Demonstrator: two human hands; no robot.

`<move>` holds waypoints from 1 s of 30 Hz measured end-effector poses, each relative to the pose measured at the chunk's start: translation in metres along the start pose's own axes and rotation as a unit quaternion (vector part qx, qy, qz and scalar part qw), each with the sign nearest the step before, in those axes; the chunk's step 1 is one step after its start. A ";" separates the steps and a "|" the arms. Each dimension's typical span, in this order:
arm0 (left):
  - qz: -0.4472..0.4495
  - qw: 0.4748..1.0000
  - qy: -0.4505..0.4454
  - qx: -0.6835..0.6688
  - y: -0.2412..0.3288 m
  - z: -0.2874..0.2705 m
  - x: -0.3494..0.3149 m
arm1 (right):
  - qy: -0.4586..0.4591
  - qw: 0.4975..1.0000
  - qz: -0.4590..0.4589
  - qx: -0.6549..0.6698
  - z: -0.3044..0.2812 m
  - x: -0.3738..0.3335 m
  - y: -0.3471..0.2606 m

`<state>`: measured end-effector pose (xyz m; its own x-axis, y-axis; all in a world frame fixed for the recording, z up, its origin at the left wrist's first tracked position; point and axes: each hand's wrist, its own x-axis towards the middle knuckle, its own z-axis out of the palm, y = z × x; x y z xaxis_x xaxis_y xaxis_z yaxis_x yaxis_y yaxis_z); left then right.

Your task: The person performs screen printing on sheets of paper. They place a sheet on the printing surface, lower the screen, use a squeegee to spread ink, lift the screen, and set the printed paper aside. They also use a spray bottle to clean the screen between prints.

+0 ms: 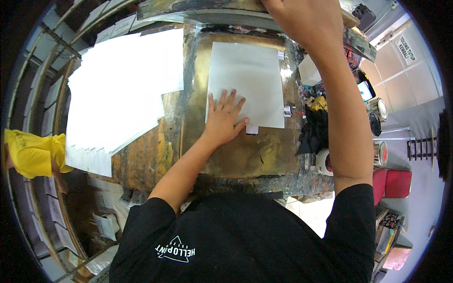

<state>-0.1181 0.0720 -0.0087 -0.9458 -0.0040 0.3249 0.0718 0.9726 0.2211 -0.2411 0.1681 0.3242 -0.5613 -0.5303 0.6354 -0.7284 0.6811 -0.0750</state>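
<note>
A blank white sheet of paper [247, 80] lies on the stained, brownish printing board [226, 155]. My left hand [222, 118] rests flat on its lower left part, fingers spread. Small white tabs [287, 112] sit along the sheet's right edge, and another white tab [252, 129] shows at its lower edge. At the top of the view, a raised, paint-stained wooden screen-printing frame [212, 13] spans the far side of the board. My right hand [306, 21] is closed at its edge; the upper picture border cuts off most of its fingers.
A large, fanned stack of white paper [122, 89] covers the left of the table. Right of the board are a black cloth [315, 132], a yellow crumpled rag [319, 104] and several cans [378, 108]. A person in a yellow shirt [35, 153] stands by the left racks [59, 108].
</note>
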 end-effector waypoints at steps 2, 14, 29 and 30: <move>-0.089 0.990 0.072 -0.078 -0.009 -0.031 0.008 | -0.046 0.999 0.014 0.005 -0.003 0.005 0.001; -0.293 0.862 0.123 -0.394 -0.041 -0.154 -0.056 | -0.187 0.976 -0.110 0.034 0.055 -0.144 0.021; -0.193 0.958 0.117 -0.178 -0.070 -0.060 -0.115 | -0.228 0.972 -0.052 0.015 0.104 -0.186 0.032; -0.194 0.957 0.120 -0.181 -0.070 -0.059 -0.115 | -0.201 0.978 -0.061 -0.001 0.109 -0.169 0.040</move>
<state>0.0045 -0.0093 -0.0069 -0.8266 -0.4438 0.3460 -0.1231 0.7426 0.6584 -0.2180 0.2294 0.1300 -0.5798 -0.7629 0.2861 -0.7988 0.6013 -0.0155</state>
